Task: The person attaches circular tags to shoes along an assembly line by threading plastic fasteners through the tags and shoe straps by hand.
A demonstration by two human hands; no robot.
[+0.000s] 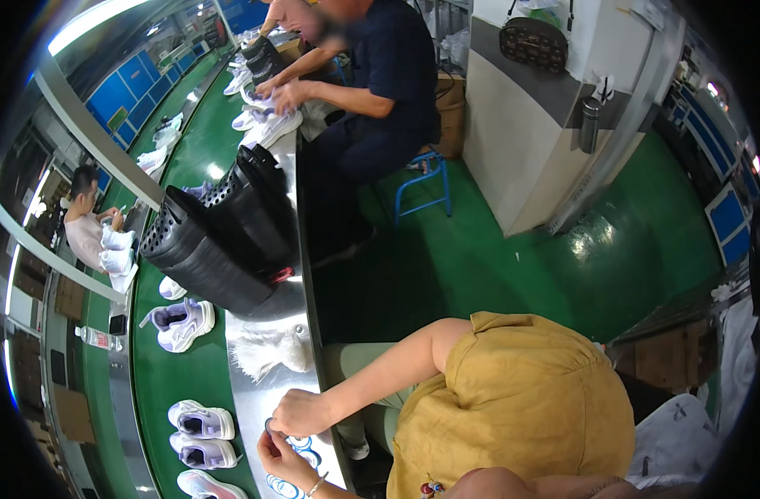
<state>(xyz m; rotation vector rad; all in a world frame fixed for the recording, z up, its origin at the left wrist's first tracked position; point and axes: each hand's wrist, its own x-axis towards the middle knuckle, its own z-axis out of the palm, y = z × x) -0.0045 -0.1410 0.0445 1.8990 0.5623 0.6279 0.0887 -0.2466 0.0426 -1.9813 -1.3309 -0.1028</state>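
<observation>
My right hand point(300, 413) is closed, with its fingertips at a small grey rounded piece point(269, 427) over the metal ledge. Below it in the picture, my left hand point(282, 459), with a bracelet at the wrist, has its fingers bent around the same piece. What it is exactly is too small to tell. Flat round white pieces with blue rims point(285, 486) lie on the ledge beside and beneath my hands. A bundle of white laces point(264, 354) rests farther up the ledge. White and lilac sneakers point(204, 422) stand on the green belt nearby.
Two black perforated baskets point(209, 249) stand above the laces, a red object point(281, 274) beside them. Another sneaker point(185, 323) sits on the green belt point(172, 378). A person in dark clothes point(392, 91) handles shoes farther along. Across the belt are a bottle point(97, 338) and another person point(85, 224).
</observation>
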